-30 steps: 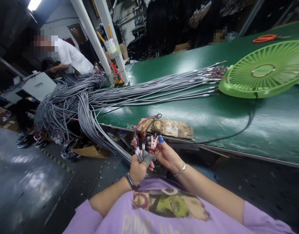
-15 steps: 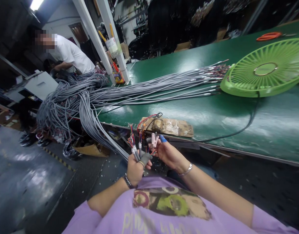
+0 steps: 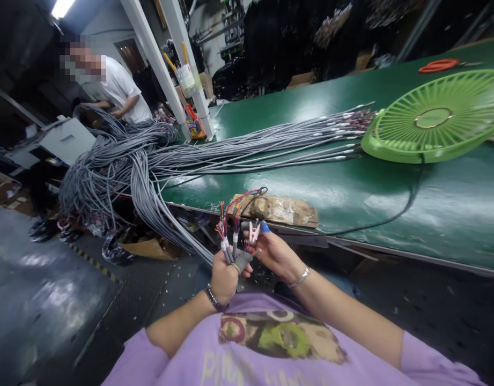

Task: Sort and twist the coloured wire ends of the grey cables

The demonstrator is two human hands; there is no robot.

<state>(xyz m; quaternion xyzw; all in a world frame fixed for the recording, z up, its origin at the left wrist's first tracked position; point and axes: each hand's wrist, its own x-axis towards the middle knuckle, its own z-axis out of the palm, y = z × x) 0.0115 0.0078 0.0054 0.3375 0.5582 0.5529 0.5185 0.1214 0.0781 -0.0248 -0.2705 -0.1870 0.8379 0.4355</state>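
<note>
My left hand is closed around several grey cables, a grey cover on its thumb. Their stripped ends fan upward in thin coloured wires. Close beside it, my right hand, blue covering on a fingertip, pinches a small pale pink clip at the wire ends. Whether the clip's jaws grip a wire is too small to tell. A long bundle of grey cables runs from the bench down to my left hand. Just beyond my hands lies a taped wooden block with red and black leads.
Long grey cables stretch across the green bench from a tangled heap at left. A green fan with a dark cord stands at right; orange-handled scissors lie behind it. A person in a white shirt works at the far left.
My right hand has shifted slightly with the clip, which has turned in its fingers. My left hand keeps its hold. The co-worker has straightened somewhat and lifted some cables.
</note>
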